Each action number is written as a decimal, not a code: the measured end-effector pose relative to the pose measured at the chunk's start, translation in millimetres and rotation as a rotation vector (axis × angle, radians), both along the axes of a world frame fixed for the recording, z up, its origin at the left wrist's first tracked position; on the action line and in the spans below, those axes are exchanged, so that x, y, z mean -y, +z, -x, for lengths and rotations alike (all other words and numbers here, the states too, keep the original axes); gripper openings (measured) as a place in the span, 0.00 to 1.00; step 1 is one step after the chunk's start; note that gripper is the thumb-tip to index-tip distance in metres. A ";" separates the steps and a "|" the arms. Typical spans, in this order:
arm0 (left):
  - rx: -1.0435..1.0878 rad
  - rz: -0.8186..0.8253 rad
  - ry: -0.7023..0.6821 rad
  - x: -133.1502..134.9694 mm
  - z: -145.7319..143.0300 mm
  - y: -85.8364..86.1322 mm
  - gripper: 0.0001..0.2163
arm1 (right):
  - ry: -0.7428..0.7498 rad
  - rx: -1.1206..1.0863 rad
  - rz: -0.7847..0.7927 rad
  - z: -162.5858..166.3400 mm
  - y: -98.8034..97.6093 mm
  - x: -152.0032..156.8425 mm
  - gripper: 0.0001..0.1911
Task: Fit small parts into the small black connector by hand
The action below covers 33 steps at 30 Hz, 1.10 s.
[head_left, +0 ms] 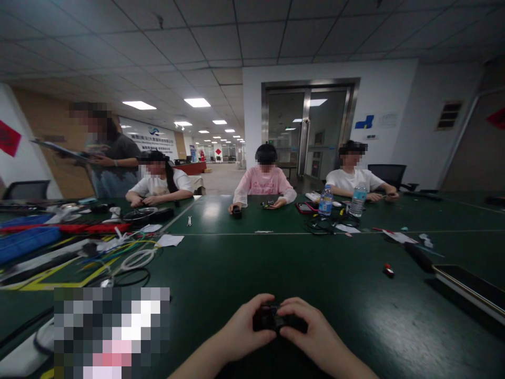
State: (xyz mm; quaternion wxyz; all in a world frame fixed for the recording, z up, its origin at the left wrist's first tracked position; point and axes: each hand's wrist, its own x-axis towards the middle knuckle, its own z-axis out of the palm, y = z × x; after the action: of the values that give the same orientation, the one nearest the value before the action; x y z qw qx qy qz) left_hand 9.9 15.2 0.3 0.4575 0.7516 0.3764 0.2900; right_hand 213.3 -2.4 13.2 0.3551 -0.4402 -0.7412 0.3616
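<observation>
Both of my hands meet low in the middle of the head view, over the dark green table [221, 268]. My left hand [245, 327] grips one side of a small black object [270, 319], thumb below and fingers above. On its other side my right hand [311, 329] is closed in the same way. Fingers cover much of this dark piece, so I cannot make out its exact kind. A small red and black item [389, 270] lies apart, off to the right.
Cables [138, 259], blue trays [27, 245] and tools crowd the left side. A flat dark-topped slab [471, 287] lies at right. Across stand water bottles [325, 201] beside black cables [319, 225]. Three people sit opposite; another person [114, 152] stands at left. A small wrench [189, 221] lies farther off.
</observation>
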 end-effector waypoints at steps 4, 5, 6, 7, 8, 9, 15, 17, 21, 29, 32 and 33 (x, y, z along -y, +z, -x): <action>-0.026 -0.004 -0.010 1.0 -0.9 3.4 0.22 | -0.006 0.001 -0.002 -0.5 -3.2 -1.3 0.13; -0.024 -0.007 -0.011 1.3 -1.0 4.4 0.21 | -0.005 0.000 0.000 -0.5 -3.6 -1.4 0.13; -0.018 -0.009 -0.012 1.6 -1.1 5.2 0.20 | -0.005 -0.003 0.001 -0.5 -3.8 -1.4 0.13; -0.011 -0.012 -0.013 1.9 -1.0 5.7 0.20 | -0.006 -0.006 0.001 -0.5 -4.0 -1.4 0.13; -0.006 -0.015 -0.014 2.0 -0.9 5.9 0.20 | -0.005 -0.010 0.001 -0.4 -4.1 -1.3 0.13; -0.005 -0.019 -0.017 2.0 -0.7 6.0 0.20 | -0.003 -0.014 0.001 -0.4 -4.2 -1.3 0.13; -0.016 -0.021 -0.027 1.4 0.0 6.4 0.20 | -0.001 -0.005 0.011 -1.2 -3.5 -0.9 0.12; -0.011 -0.020 -0.029 1.4 0.1 6.6 0.20 | 0.000 -0.003 0.013 -1.6 -3.0 -0.5 0.12; -0.005 -0.028 -0.037 1.4 0.3 6.6 0.19 | 0.001 -0.010 0.004 -2.0 -3.3 0.1 0.12; -0.042 -0.041 -0.027 0.9 0.3 4.7 0.20 | 0.015 -0.018 -0.011 -1.6 -6.3 -2.2 0.13; -0.047 -0.060 -0.020 0.9 0.2 4.7 0.20 | 0.013 -0.023 -0.006 -1.7 -6.2 -1.8 0.12; -0.049 -0.066 -0.018 1.0 0.2 5.0 0.20 | 0.011 -0.021 -0.004 -1.7 -6.0 -1.4 0.12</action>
State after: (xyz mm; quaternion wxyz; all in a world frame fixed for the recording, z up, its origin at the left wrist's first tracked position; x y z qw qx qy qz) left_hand 9.7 14.2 5.3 0.4258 0.7764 0.3711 0.2798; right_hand 215.0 -0.9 7.2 0.3617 -0.4316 -0.7405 0.3667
